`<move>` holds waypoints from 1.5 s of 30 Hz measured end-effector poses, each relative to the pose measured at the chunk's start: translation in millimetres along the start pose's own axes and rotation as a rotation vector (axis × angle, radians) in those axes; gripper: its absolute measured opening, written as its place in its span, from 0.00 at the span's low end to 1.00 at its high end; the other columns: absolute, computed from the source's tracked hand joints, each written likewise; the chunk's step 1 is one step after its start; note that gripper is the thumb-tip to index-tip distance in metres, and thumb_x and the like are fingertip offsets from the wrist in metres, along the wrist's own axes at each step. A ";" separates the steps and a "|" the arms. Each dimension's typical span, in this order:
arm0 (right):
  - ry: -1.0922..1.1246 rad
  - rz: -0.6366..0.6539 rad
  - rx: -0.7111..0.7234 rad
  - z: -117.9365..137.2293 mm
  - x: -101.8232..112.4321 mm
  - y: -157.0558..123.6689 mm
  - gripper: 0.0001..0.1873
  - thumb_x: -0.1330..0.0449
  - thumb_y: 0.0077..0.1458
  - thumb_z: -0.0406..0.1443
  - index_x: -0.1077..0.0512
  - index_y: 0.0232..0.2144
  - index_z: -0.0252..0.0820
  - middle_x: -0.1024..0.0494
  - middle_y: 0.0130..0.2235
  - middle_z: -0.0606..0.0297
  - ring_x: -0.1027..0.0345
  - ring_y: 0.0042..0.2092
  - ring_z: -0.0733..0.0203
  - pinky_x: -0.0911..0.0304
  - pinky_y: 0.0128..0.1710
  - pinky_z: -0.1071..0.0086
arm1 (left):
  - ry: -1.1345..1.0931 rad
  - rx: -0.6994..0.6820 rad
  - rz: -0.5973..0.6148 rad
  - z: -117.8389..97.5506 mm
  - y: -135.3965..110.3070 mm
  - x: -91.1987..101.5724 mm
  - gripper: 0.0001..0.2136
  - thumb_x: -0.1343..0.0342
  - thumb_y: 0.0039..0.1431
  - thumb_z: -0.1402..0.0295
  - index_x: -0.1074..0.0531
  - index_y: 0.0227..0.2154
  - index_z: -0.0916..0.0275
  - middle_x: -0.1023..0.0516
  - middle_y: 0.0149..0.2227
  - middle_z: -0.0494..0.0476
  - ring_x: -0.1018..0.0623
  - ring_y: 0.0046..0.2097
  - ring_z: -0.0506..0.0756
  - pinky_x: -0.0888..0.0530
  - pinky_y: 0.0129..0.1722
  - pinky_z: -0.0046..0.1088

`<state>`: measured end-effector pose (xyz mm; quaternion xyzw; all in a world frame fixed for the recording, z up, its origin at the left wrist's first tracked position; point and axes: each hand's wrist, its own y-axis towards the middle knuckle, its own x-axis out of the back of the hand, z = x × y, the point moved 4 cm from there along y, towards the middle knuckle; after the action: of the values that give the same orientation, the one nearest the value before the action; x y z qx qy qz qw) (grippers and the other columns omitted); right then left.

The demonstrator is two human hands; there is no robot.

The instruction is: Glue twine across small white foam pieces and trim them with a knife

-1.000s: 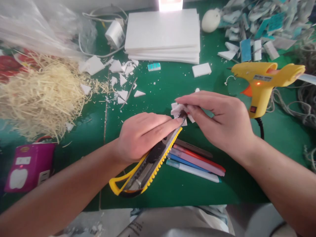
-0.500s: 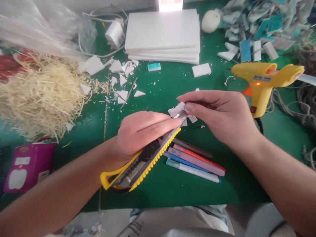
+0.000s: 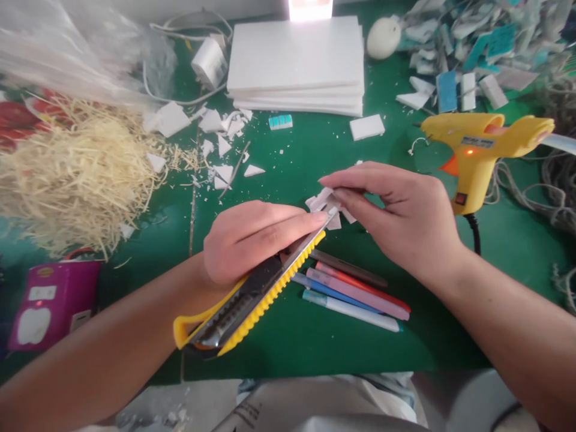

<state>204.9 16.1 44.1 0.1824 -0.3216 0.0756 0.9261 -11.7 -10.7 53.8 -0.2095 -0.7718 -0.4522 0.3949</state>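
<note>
My left hand [image 3: 252,240] is wrapped round a yellow and black utility knife [image 3: 245,300], forefinger laid along its spine. The blade tip touches a small white foam piece [image 3: 320,201]. My right hand [image 3: 396,210] pinches that foam piece from above, fingers pressed together over it. Both hands hover over the green mat [image 3: 315,342], just above a row of coloured pens [image 3: 355,294].
A stack of white foam sheets [image 3: 297,60] lies at the back. A lit yellow glue gun [image 3: 481,150] stands right. Straw [image 3: 76,174] and foam scraps [image 3: 220,144] lie left, a purple power box [image 3: 49,303] at lower left, and cut bits [image 3: 468,48] and cords at back right.
The knife has slid back toward me and to the left, its blade drawing through the foam piece. My right hand stays in place on the foam.
</note>
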 end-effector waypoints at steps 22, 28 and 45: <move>0.003 0.019 0.014 0.4 -0.5 -1.9 0.18 0.37 0.67 0.28 0.12 0.49 0.52 0.09 0.46 0.67 0.15 0.45 0.57 0.18 0.51 0.60 | -0.002 0.032 0.045 0.3 0.5 -2.2 0.11 0.44 0.80 0.73 0.24 0.60 0.65 0.11 0.55 0.63 0.12 0.49 0.51 0.14 0.49 0.26; 0.015 0.002 0.007 1.4 -1.0 -2.1 0.16 0.37 0.69 0.29 0.11 0.48 0.52 0.09 0.46 0.66 0.16 0.45 0.58 0.19 0.51 0.61 | -0.020 -0.021 -0.028 4.0 0.2 -3.3 0.15 0.38 0.73 0.77 0.21 0.59 0.62 0.10 0.53 0.61 0.10 0.46 0.52 0.11 0.47 0.27; 0.000 0.009 0.039 1.8 -0.4 -2.7 0.16 0.37 0.69 0.29 0.12 0.48 0.52 0.09 0.46 0.66 0.14 0.46 0.58 0.19 0.50 0.62 | -0.008 0.106 -0.124 6.5 -5.7 -11.1 0.20 0.40 0.73 0.73 0.20 0.62 0.47 0.10 0.53 0.50 0.09 0.42 0.55 0.10 0.48 0.30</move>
<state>204.3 12.8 44.4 0.1991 -0.3209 0.0861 0.9219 -11.6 -7.6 40.1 -0.1417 -0.8078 -0.4334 0.3736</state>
